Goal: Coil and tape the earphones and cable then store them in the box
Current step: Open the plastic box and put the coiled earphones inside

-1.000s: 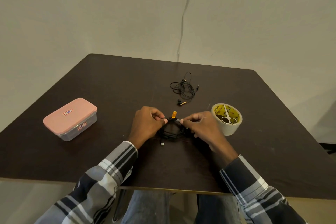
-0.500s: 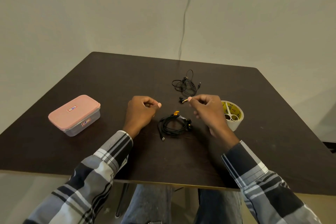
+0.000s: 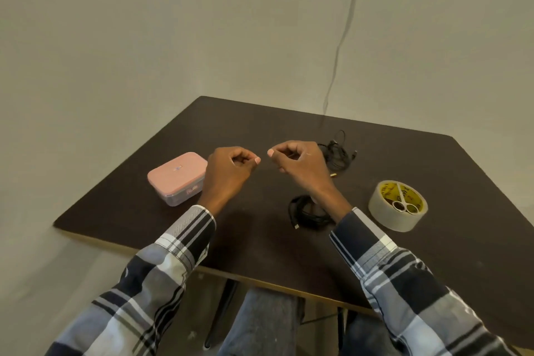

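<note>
Left hand (image 3: 228,170): raised above the worktop (image 3: 260,240), fingers curled in, thumb tip meeting the forefinger; whether anything is pinched there I cannot tell.
Right hand (image 3: 300,166): raised level with the left, fingers curled the same way, thumb to forefinger; whether it pinches something I cannot tell either.
Gap between hands: the two thumb tips face each other, near but apart.
Cable (image 3: 307,212): black, coiled, lying on the worktop under the right wrist, one plug end sticking out toward the near edge.
Earphones (image 3: 336,154): loose black tangle on the worktop beyond the right hand, partly hidden by it.
Box (image 3: 176,178): clear body, pink lid on, sitting just left of the left hand.
Tape roll (image 3: 397,211): clear tape with a yellow core, flat on the worktop to the right of the cable.
Scissors (image 3: 403,201): small pair resting across the top of the tape roll.
Sleeves (image 3: 173,257): plaid, black, white and grey.
</note>
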A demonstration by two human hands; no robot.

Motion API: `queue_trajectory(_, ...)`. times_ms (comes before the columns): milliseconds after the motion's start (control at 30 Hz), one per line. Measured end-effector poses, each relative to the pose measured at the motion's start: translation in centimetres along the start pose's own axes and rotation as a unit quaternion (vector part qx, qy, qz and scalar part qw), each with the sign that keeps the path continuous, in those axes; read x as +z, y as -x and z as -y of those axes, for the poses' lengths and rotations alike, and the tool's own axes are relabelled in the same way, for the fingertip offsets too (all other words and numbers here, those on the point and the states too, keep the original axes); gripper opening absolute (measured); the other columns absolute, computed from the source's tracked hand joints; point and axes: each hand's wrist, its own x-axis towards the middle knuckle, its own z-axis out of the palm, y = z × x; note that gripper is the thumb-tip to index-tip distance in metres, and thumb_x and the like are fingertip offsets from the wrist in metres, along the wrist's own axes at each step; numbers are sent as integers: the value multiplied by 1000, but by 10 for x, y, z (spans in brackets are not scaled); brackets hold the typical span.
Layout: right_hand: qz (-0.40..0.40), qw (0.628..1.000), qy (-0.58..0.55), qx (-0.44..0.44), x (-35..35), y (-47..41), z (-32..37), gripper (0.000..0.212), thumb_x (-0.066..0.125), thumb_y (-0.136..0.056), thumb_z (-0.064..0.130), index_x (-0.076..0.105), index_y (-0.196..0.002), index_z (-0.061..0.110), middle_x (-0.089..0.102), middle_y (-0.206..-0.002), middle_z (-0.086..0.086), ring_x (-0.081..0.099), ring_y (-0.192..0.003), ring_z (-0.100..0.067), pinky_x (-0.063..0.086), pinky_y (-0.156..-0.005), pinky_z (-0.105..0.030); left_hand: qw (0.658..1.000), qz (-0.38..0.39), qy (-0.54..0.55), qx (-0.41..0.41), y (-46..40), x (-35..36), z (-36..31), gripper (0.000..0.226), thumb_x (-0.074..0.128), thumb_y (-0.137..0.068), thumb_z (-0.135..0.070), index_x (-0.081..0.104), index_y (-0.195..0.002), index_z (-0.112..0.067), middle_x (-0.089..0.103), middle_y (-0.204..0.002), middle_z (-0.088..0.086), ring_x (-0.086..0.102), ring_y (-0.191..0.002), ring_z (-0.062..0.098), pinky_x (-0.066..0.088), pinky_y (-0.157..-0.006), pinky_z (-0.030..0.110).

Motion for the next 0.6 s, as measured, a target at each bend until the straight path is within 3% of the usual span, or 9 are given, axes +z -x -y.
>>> queue_trajectory(133, 45, 999, 8, -10, 37, -12, 5, 13, 73, -90, 29, 78, -93, 17, 75, -84, 6, 68, -76, -7, 59, -74, -34, 999, -36, -36, 6, 0, -30, 18, 10, 72, -88, -24, 77, -92, -17, 73, -84, -4, 66, -78, 6, 54, -72, 21)
queue_trajectory(200, 68, 997, 17, -16, 55, -19, 6, 17, 75, -88, 28, 77, -100, 15, 75, -89, 5, 68, -79, -5, 58, -74, -27, 992, -96, -75, 40, 3, -47, 30, 11, 72, -88, -27, 76, -90, -17, 72, -87, -4, 64, -79, 7, 54, -72, 24)
queue_trajectory(333, 126, 992, 18, -9, 81, -28, 5, 31, 80, -84, 25, 73, -113, 15, 73, -103, 2, 68, -92, -7, 57, -82, -23, 945, -235, -217, 73, 13, -77, 57, 27, 68, -84, -52, 73, -90, -26, 69, -94, -9, 54, -93, 14, 35, -66, 25)
queue_trajectory(400, 151, 988, 12, -17, 89, -31, 2, 37, 82, -81, 25, 71, -116, 17, 71, -110, 4, 67, -100, -7, 56, -89, -25, 931, -224, -281, 67, 14, -87, 73, 47, 64, -77, -67, 72, -99, -26, 68, -103, -6, 55, -98, 20, 39, -73, 30)
queue_trajectory(467, 181, 983, 7, -20, 100, -33, 2, 44, 83, -79, 27, 68, -120, 20, 68, -118, 7, 64, -108, -6, 53, -95, -26, 930, -158, -332, 20, 15, -95, 86, 70, 57, -71, -79, 66, -115, -26, 62, -117, 0, 55, -107, 26, 45, -84, 37)
queue_trajectory(533, 217, 976, -15, -12, 111, -31, 1, 51, 84, -74, 28, 67, -122, 23, 68, -122, 10, 63, -114, -5, 52, -99, -28, 936, -87, -336, -53, 16, -98, 92, 84, 56, -67, -86, 55, -128, -29, 54, -129, 2, 53, -115, 28, 46, -90, 42)
queue_trajectory(600, 236, 971, -30, -3, 118, -29, -3, 60, 84, -70, 26, 65, -127, 24, 67, -127, 8, 63, -117, -6, 52, -103, -35, 947, -55, -309, -74, 16, -97, 95, 91, 56, -62, -91, 49, -131, -32, 53, -129, 2, 53, -116, 27, 47, -90, 41)
